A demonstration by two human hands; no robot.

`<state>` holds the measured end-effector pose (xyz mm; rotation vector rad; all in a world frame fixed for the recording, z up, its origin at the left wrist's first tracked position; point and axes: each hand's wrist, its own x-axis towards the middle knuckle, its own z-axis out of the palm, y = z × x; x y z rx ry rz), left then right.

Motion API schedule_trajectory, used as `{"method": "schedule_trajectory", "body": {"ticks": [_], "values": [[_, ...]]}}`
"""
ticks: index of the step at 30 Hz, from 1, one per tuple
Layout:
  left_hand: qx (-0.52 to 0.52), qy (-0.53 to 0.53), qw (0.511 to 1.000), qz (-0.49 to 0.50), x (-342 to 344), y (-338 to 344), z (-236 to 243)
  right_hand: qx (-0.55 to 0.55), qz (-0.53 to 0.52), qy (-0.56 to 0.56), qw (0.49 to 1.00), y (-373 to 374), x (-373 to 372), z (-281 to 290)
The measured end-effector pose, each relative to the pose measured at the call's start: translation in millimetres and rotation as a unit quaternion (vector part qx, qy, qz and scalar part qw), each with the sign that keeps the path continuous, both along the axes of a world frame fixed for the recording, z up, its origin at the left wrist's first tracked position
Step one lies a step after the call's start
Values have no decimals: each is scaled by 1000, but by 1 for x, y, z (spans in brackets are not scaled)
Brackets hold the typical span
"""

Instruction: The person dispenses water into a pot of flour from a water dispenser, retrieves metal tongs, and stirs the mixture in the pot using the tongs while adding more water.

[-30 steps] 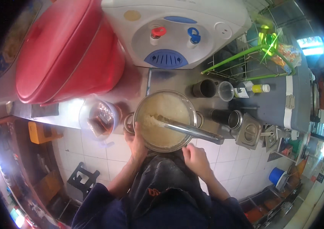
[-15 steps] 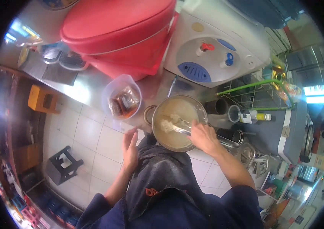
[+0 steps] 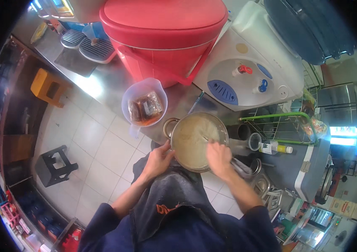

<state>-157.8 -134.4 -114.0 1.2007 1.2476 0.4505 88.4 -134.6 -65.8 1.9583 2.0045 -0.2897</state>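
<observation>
The left hand (image 3: 158, 159) has come in from the open space beside the pot (image 3: 187, 147) to its near-left side, and the pale lump seen at the tips of the tongs (image 3: 242, 169) half a second ago no longer shows. The view has also swung round, so everything sits differently in it.

The hands are apart. The right hand (image 3: 219, 158) is closed around the metal tongs, whose tips reach into the cream-coloured mixture (image 3: 189, 136) while the back end sticks out over the pot's right rim. The left hand's thumb and fingers are against the pot's side, below its loop handle (image 3: 170, 127); whether they clamp it I cannot tell.

The pot is at the near edge of the metal table (image 3: 180, 97), just in front of the dark apron (image 3: 174, 185). Left of it is a translucent jug (image 3: 145, 85) with wrapped packets (image 3: 148, 106) inside. Beyond stand a lidded red tub (image 3: 166, 46) and a white water dispenser (image 3: 233, 90); a dark cup (image 3: 242, 132) is near the pot's right side.
</observation>
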Motion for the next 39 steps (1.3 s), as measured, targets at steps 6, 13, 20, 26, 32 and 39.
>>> {"method": "schedule_trajectory", "body": {"ticks": [6, 13, 20, 26, 32, 39], "values": [[-180, -128, 973, 65, 3, 5, 2, 31, 49, 61, 996, -9, 1, 0], [-217, -195, 953, 84, 9, 14, 5, 16, 67, 34, 997, -8, -14, -4], [-200, -221, 948, 108, 0, 10, -7, -22, -2, 2, 1000, 2, 8, 71], [-189, -174, 962, 88, 0, 13, -13, 24, -27, -44, 998, 32, 17, 21], [-198, -179, 961, 67, 0, 15, -7, 49, 25, 24, 998, 61, 22, -12], [-169, -168, 969, 67, 5, 21, 5, 79, 322, 41, 943, 68, 15, -30]]}}
